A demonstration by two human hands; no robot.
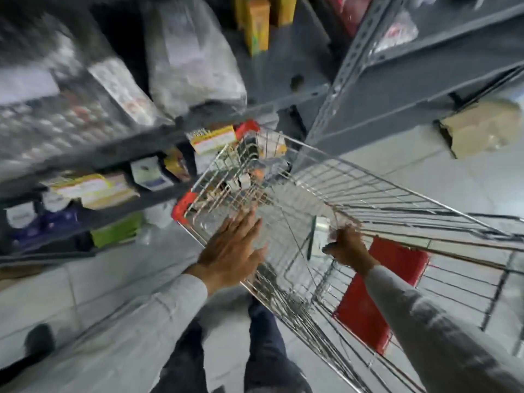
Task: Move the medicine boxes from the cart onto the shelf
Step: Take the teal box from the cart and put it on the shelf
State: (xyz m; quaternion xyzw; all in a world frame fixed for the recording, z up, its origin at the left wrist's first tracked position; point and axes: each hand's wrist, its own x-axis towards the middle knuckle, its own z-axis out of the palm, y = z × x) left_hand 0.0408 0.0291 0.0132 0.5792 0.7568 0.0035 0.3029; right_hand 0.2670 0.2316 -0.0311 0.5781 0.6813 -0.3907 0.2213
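A wire shopping cart (368,194) with red corner bumpers stands in front of me, tilted in the blurred view. Small medicine boxes (243,180) lie at its far end, close to the shelf. My left hand (232,248) hovers flat over the cart's near left rim, fingers spread, holding nothing. My right hand (347,246) is closed on a small silvery box (321,225) inside the basket. The grey metal shelf (119,157) on the left carries yellow, white and green boxes on several levels.
A second grey shelf unit (397,80) stands behind the cart, with a brown carton (482,129) at its right. A red flap (374,296) hangs at the cart's near end. My legs stand on the light tiled floor (99,293). A dark shoe (39,338) shows at lower left.
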